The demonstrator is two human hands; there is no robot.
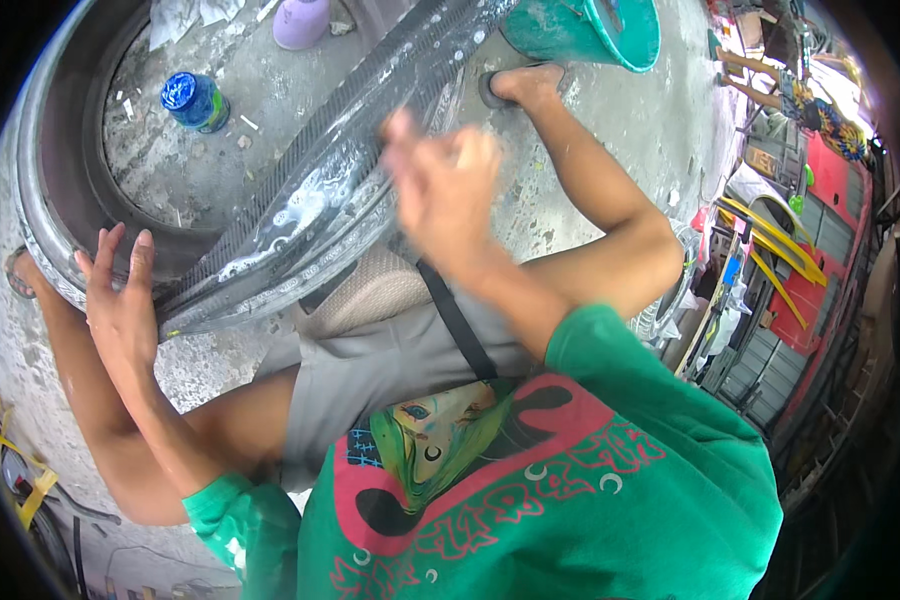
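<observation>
A large, dark, tyre-like ring [58, 170] stands in front of me, its lower edge near my lap. Its near side is a wet, finely ribbed black surface [320, 140] with patches of white foam. My left hand [120, 290] rests on the ring's lower left edge, fingers stretched out and apart. Over the foamy side, my right hand [445, 190] is smeared by motion. I cannot make out whether its fingers hold anything, or whether they touch the surface. Through the ring's opening, a blue jar [195, 102] shows on the wet concrete.
A teal bucket [560, 35] stands beyond my right foot, and a purple rounded container [302, 22] lies past the ring. A light woven pad [370, 290] is between my thighs. Yellow strips [775, 250] and clutter line the right side. Another person [810, 105] is far right.
</observation>
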